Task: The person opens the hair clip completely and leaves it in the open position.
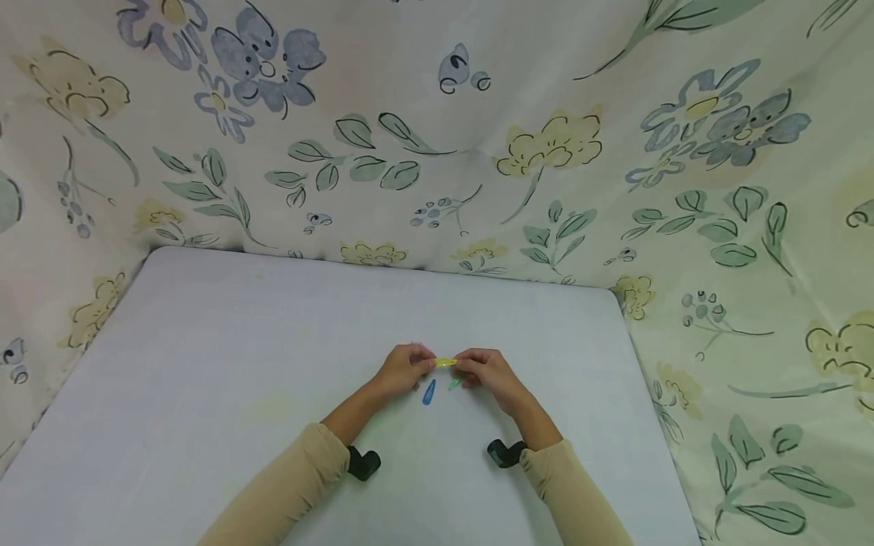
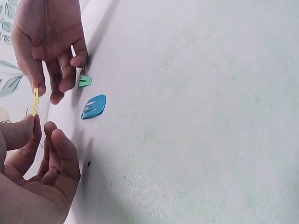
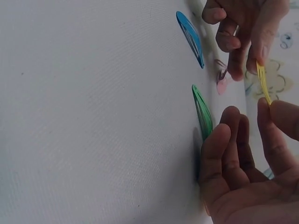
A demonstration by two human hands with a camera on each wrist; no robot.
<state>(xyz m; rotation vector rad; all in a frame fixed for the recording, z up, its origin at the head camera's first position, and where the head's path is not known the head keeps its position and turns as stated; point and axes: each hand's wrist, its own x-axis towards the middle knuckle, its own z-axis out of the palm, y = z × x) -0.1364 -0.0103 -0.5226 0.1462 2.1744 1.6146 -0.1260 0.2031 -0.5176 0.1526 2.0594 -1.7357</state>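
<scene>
A yellow snap hair clip (image 1: 446,362) is held above the table between both hands. My left hand (image 1: 404,369) pinches one end with thumb and forefinger, and my right hand (image 1: 492,371) pinches the other end the same way. Below them a blue hair clip (image 1: 429,392) lies on the table, with a green hair clip (image 1: 455,384) to its right, close under the right hand. In the right wrist view a pink hair clip (image 3: 222,86) lies beyond, near the left hand's fingers. An orange edge (image 3: 207,207) shows beneath the right hand, mostly hidden.
The white table (image 1: 239,379) spreads around the hands. A floral cloth (image 1: 410,98) hangs behind its back edge and along its sides. Black wrist cameras sit at the left cuff (image 1: 364,463) and the right cuff (image 1: 506,453).
</scene>
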